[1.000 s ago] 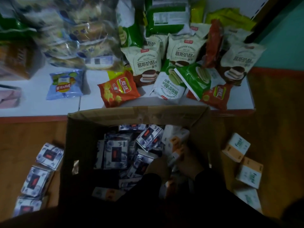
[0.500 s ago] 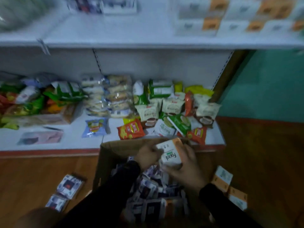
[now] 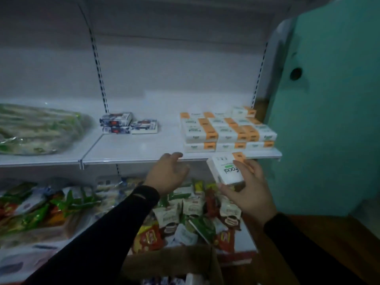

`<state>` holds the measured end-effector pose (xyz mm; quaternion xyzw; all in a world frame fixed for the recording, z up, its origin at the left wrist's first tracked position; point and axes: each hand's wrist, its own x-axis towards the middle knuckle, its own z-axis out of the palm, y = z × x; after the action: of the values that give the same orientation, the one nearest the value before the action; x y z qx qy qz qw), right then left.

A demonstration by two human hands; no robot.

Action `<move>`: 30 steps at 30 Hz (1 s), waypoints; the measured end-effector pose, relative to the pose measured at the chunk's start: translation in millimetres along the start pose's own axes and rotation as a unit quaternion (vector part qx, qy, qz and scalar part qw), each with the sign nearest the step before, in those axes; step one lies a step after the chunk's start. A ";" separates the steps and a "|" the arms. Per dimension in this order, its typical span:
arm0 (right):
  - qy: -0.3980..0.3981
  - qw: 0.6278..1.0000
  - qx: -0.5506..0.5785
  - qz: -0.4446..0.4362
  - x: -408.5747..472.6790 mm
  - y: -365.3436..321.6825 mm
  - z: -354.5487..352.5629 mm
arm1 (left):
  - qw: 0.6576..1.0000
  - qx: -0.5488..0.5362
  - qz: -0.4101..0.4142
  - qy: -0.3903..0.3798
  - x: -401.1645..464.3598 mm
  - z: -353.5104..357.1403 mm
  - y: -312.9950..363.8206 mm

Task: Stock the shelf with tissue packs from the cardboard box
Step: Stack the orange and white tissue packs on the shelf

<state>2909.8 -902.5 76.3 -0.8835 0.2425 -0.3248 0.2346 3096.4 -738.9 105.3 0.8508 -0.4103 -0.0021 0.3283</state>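
Both hands have risen from the box (image 3: 170, 262) toward the shelf (image 3: 131, 156). Right hand (image 3: 249, 191) grips a tissue pack (image 3: 226, 169) just below the stacked packs (image 3: 226, 130); left hand (image 3: 167, 174), fingers loosely spread, touches the shelf edge.

The right hand (image 3: 247, 188) holds a white and orange tissue pack (image 3: 226, 168) just below the front edge of the shelf (image 3: 133, 149). The left hand (image 3: 167, 174) reaches to that edge, fingers loosely curled. On the shelf, orange-banded packs (image 3: 226, 130) are stacked at the right, blue packs (image 3: 127, 123) farther left. The cardboard box (image 3: 170, 262) sits near, below.
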 end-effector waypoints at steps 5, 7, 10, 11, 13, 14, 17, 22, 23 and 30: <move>0.016 0.998 -0.062 0.014 63.9 6.6 -36.2 | 0.993 0.110 -0.037 0.023 57.9 -16.6 -13.5; 0.027 0.996 -0.087 0.026 92.9 12.8 -40.4 | 0.988 0.145 -0.055 -0.002 80.6 -12.7 -22.0; 0.029 0.990 -0.129 0.048 138.8 26.2 -43.6 | 0.981 0.174 -0.080 -0.039 112.5 -0.8 -38.5; 0.025 0.989 -0.131 0.062 153.7 32.0 -44.8 | 0.978 0.185 -0.084 -0.046 121.3 4.1 -44.6; 0.020 0.987 -0.132 0.091 180.9 43.0 -46.4 | 0.970 0.218 -0.087 -0.061 133.5 11.9 -55.3; 0.020 0.985 -0.140 0.101 193.4 48.7 -47.1 | 0.967 0.233 -0.082 -0.065 136.9 15.4 -59.3; 0.018 0.978 -0.169 0.125 227.6 66.8 -46.9 | 0.967 0.246 -0.055 -0.034 140.5 22.8 -66.9; 0.005 0.974 -0.170 0.150 272.4 94.4 -35.8 | 0.968 0.245 -0.051 -0.004 142.3 27.9 -70.5; -0.002 0.974 -0.173 0.147 279.2 98.4 -32.8 | 0.968 0.244 -0.051 -0.001 142.3 28.4 -70.9; -0.071 0.952 -0.273 0.120 306.3 118.7 -18.8 | 0.968 0.248 -0.031 0.016 142.6 29.7 -72.9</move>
<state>3069.8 -1177.0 162.1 -0.8989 0.4091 -0.1518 0.0380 3233.7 -822.6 79.1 0.9180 -0.3658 0.1027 0.1134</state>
